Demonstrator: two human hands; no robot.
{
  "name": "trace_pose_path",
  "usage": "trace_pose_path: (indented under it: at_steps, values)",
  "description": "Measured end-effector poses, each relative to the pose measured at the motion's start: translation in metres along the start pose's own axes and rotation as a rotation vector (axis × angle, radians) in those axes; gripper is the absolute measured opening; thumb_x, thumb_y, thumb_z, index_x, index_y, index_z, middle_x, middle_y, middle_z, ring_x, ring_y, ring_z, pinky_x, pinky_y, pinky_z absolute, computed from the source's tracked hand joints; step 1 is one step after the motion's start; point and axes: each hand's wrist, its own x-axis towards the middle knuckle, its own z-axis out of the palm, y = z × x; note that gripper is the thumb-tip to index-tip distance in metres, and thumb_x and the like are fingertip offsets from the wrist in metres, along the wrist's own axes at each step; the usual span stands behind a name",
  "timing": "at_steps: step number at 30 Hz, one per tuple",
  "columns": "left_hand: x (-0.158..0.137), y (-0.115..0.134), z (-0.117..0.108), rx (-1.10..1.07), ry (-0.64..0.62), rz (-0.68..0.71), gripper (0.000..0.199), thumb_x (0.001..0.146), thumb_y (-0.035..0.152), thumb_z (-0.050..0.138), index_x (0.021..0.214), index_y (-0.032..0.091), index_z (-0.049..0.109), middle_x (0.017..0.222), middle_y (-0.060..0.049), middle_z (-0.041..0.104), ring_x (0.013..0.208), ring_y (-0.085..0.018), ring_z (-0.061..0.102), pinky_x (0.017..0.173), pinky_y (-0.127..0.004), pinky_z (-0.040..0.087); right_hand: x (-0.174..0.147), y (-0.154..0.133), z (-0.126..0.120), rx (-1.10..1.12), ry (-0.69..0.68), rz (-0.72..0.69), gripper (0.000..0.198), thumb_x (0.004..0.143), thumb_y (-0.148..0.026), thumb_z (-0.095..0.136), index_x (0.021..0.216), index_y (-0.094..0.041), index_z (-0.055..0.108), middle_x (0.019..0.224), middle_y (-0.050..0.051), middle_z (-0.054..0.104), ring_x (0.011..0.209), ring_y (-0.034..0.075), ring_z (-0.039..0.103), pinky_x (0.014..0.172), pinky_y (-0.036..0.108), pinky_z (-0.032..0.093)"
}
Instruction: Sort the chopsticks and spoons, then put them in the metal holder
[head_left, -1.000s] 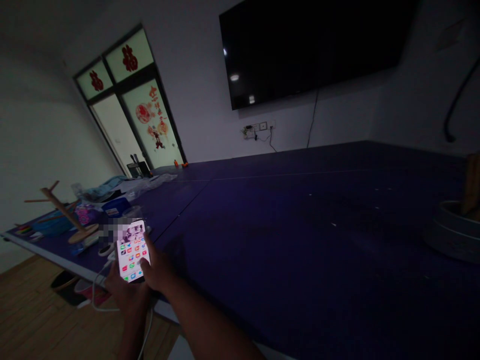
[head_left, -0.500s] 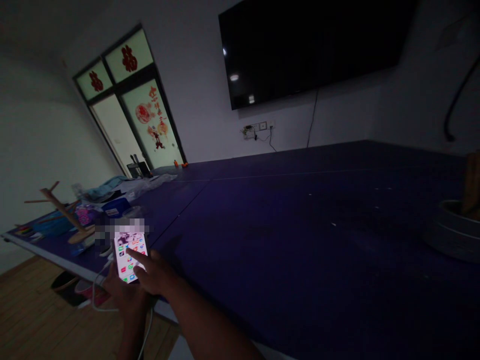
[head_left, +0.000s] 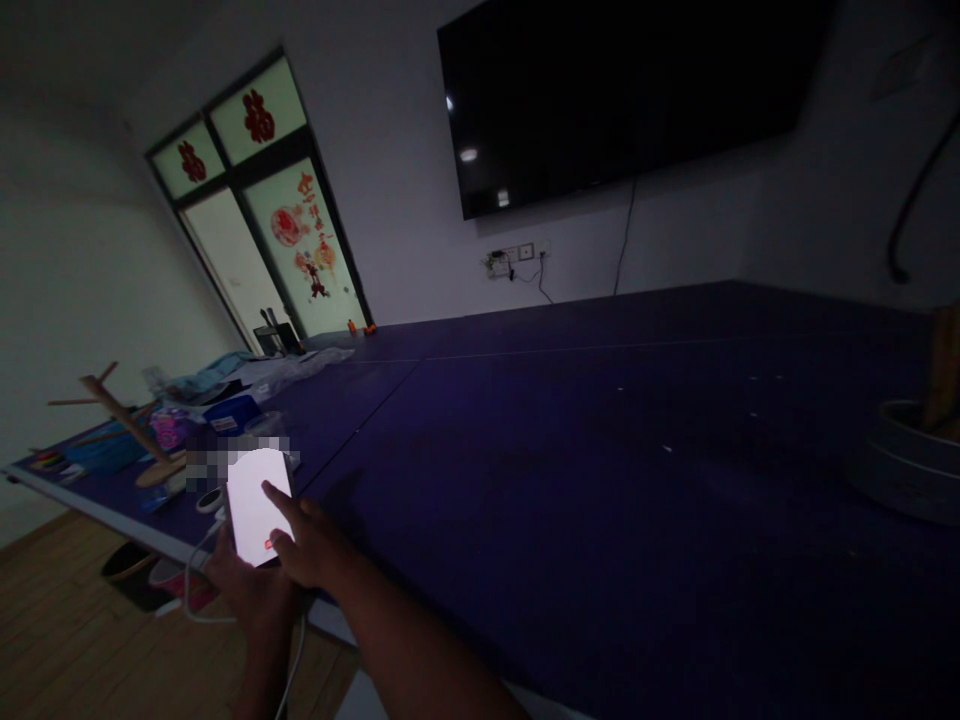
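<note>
Left grip (head_left: 246, 592) wraps phone (head_left: 247, 512) | right grip (head_left: 313, 545) half-open, empty | white cable (head_left: 187, 595) hangs close | wooden stand (head_left: 127, 421) beyond

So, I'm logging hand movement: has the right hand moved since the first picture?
Yes: judged against the wooden stand, the right hand has moved slightly left, its index finger now over the phone.

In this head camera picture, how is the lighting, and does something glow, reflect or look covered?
Head view: lighting is dim, but the rectangular phone screen glows almost plain white; head view: the person's bare right hand looks dark before it; head view: white reflections show on the large black wall-mounted television; head view: coarse square blocks lie along the screen's upper edge.
</note>
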Motion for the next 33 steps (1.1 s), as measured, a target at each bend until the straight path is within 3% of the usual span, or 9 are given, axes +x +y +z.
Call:
trace_pose_path:
  at_steps: [11,18,26,33]
  values:
    - [0.0,-0.007,0.003,0.043,0.056,0.009,0.049,0.055,0.039,0.064,0.097,0.016,0.055,0.078,-0.006,0.062,0.062,-0.021,0.06,0.054,-0.034,0.05,0.001,0.001,0.0,-0.015,-0.001,-0.006,0.064,0.088,-0.027,0.044,0.144,-0.035,0.014,0.117,0.008,0.053,0.099,0.023,0.055,0.081,0.037,0.046]
    - [-0.002,-0.008,0.002,0.047,0.026,-0.01,0.052,0.052,0.037,0.066,0.098,0.016,0.054,0.078,-0.006,0.062,0.06,-0.019,0.059,0.054,-0.032,0.049,0.0,0.0,-0.001,-0.032,0.018,-0.016,0.063,0.089,-0.026,0.044,0.144,-0.034,0.015,0.12,0.007,0.052,0.1,0.022,0.055,0.081,0.036,0.046]
    - [0.002,0.009,0.0,0.031,0.019,0.018,0.042,0.057,0.038,0.061,0.092,0.017,0.053,0.08,-0.006,0.061,0.063,-0.021,0.059,0.057,-0.036,0.05,0.0,-0.001,-0.002,-0.024,-0.008,-0.01,0.066,0.088,-0.025,0.045,0.144,-0.037,0.012,0.127,0.007,0.048,0.106,0.022,0.053,0.083,0.035,0.045]
    - [-0.001,0.004,0.001,0.036,-0.002,-0.024,0.045,0.056,0.036,0.061,0.096,0.017,0.05,0.08,-0.007,0.061,0.064,-0.023,0.06,0.055,-0.037,0.051,-0.001,-0.001,-0.002,-0.031,-0.009,-0.007,0.065,0.088,-0.025,0.046,0.144,-0.036,0.014,0.123,0.007,0.051,0.105,0.022,0.053,0.082,0.034,0.046]
